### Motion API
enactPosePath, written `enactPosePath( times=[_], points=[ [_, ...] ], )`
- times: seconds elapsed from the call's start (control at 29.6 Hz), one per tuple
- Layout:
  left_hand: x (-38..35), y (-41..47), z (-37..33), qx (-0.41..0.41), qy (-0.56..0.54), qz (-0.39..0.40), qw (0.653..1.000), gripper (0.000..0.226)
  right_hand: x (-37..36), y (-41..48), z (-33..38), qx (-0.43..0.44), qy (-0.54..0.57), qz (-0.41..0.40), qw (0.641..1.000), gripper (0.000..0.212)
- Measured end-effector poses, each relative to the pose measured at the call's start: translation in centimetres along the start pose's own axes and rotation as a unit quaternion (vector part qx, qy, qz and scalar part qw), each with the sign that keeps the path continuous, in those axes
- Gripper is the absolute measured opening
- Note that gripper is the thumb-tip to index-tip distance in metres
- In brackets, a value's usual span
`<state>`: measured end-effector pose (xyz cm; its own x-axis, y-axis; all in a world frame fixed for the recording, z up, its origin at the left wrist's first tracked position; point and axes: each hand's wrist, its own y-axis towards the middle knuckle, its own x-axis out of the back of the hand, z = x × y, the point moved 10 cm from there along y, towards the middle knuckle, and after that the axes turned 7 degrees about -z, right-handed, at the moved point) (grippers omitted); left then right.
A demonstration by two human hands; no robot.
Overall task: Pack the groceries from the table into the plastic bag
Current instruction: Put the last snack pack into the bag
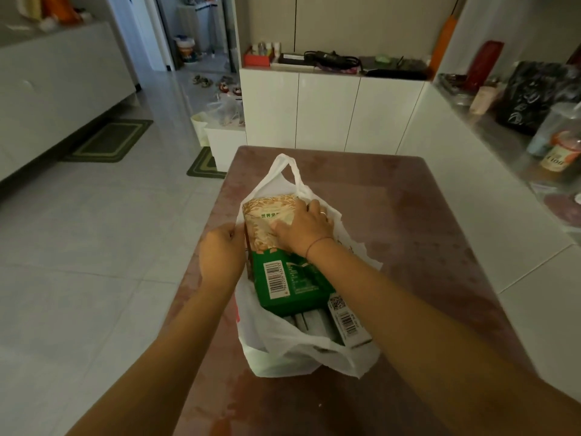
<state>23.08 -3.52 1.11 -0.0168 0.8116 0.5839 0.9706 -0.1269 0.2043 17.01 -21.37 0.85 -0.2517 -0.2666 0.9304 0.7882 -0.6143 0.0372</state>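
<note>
A white plastic bag [276, 350] stands open on the reddish table [424, 234]. Inside it lie a beige leaf-patterned package [267, 221], a green box with a barcode [292, 281], a white box with a barcode [345, 319] and grey items beneath. My right hand [306, 226] lies on top of the beige package, fingers curled over its far edge. At the bag's left rim, my left hand [221, 250] pinches the plastic beside that package. One bag handle [287, 166] sticks up at the far side.
White cabinets [330, 108] stand beyond the table's far end. A counter on the right holds a jar [559, 152], a black bag [531, 96] and bottles. To the left is tiled floor with green mats [110, 141] and a small white box [224, 146].
</note>
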Motion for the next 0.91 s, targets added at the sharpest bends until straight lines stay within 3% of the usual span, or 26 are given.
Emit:
enactPosePath(
  times=[0.1,0.2,0.34,0.47,0.54,0.64,0.68,0.81,0.91],
  points=[
    [0.3,0.5,-1.0,0.016,-0.008,0.018,1.0,0.028,2.5,-0.9,-0.4,0.027,0.058,-0.014,0.998,0.071],
    [0.5,2.4,-2.4,-0.014,0.032,0.023,0.999,0.07,6.6,-4.9,-1.2,0.052,0.17,-0.043,0.983,0.061],
    [-0.8,5.5,-6.0,-0.125,0.109,0.041,0.985,0.086,8.8,-13.9,-2.4,0.084,0.261,0.02,0.961,0.065],
    [-4.1,8.0,-9.4,-0.191,0.157,0.094,0.964,0.09,6.6,-20.4,-5.1,-0.014,0.349,0.029,0.937,0.028],
    [-5.5,8.8,-10.6,-0.216,0.178,0.112,0.953,0.09,5.5,-22.1,-6.0,-0.056,0.394,0.04,0.917,0.032],
    [-7.1,9.4,-11.9,-0.239,0.189,0.126,0.944,0.09,5.4,-22.6,-5.9,0.024,0.259,0.0,0.966,0.068],
    [-7.5,9.5,-12.1,-0.245,0.193,0.132,0.941,0.09,5.3,-22.6,-5.9,0.044,0.212,-0.016,0.976,0.069],
    [-8.4,9.2,-12.3,-0.231,0.214,0.154,0.936,0.075,4.9,-21.9,-6.4,0.056,0.193,-0.094,0.975,0.026],
    [-8.1,8.4,-12.9,-0.223,0.153,0.172,0.947,0.049,6.0,-21.8,-8.2,-0.034,0.282,-0.133,0.95,0.012]
  ],
)
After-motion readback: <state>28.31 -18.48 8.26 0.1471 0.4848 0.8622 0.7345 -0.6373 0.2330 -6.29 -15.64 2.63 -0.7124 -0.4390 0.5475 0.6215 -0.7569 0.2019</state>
